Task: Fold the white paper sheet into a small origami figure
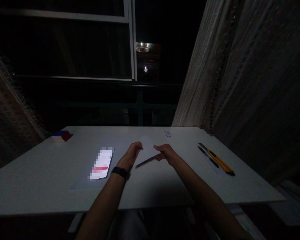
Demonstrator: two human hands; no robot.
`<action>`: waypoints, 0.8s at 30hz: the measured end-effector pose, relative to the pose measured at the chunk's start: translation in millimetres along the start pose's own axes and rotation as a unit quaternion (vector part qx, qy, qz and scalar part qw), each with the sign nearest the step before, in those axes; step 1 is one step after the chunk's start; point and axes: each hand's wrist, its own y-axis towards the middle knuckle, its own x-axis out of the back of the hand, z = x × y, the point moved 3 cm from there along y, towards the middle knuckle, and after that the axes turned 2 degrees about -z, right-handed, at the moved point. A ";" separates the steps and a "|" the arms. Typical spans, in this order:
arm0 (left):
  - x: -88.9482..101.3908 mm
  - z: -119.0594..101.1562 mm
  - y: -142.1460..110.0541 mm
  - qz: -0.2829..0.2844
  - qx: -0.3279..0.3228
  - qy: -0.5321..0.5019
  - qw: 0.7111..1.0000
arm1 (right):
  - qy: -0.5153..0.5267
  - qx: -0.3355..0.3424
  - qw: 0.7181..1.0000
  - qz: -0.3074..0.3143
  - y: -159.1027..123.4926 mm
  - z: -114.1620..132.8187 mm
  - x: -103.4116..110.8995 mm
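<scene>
Dim tabletop: right hand pinches an unclear dark strip; left hand, grip too dark to tell.

two hands, one phone, one cutter

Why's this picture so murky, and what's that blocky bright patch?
Head view: dim light leaves the window nearly black; in the head view, the phone screen glows, partly pixelated; also in the head view, a soft shadow darkens the table between the forearms.
</scene>
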 end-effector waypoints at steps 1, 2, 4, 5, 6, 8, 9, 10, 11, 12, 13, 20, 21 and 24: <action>1.6 -0.6 1.0 -0.007 -0.010 -0.024 1.000 | 0.000 0.001 1.000 -0.003 0.4 -0.2 0.2; 2.8 -0.9 1.5 -0.015 -0.017 -0.031 0.999 | -0.005 0.003 1.000 -0.003 0.7 -0.3 0.0; 3.5 -0.2 1.2 -0.026 -0.018 0.002 0.999 | -0.023 0.015 1.000 0.006 0.8 0.0 -1.2; 3.7 0.5 0.7 -0.034 -0.016 0.032 0.999 | -0.033 0.024 0.999 0.012 0.7 0.3 -2.2; 4.4 1.2 0.4 -0.047 -0.016 0.061 0.997 | -0.042 0.033 0.998 0.019 0.5 0.5 -3.4; 7.5 2.0 0.5 -0.088 -0.024 0.103 0.991 | -0.056 0.050 0.997 0.030 0.0 0.9 -5.8; 9.6 2.1 1.0 -0.110 -0.034 0.111 0.987 | -0.060 0.057 0.996 0.032 -0.2 1.0 -6.8; 11.6 2.1 1.7 -0.126 -0.043 0.114 0.985 | -0.063 0.063 0.996 0.033 -0.3 1.0 -7.5; 13.0 1.9 2.5 -0.134 -0.055 0.114 0.983 | -0.064 0.067 0.995 0.033 -0.4 0.9 -8.0; 13.9 1.6 3.2 -0.138 -0.067 0.115 0.981 | -0.065 0.071 0.995 0.033 -0.5 0.9 -8.4; 14.2 1.2 3.6 -0.138 -0.077 0.117 0.980 | -0.066 0.074 0.995 0.034 -0.7 0.9 -8.6; 11.4 -1.0 0.5 -0.147 -0.104 0.165 0.970 | -0.073 0.093 0.993 0.024 -2.9 4.1 -9.6; 11.7 -1.2 0.5 -0.151 -0.109 0.171 0.968 | -0.074 0.096 0.992 0.022 -3.1 4.5 -9.8; 12.7 -1.3 2.4 -0.151 -0.123 0.187 0.963 | -0.070 0.095 0.993 0.018 -2.9 4.7 -9.7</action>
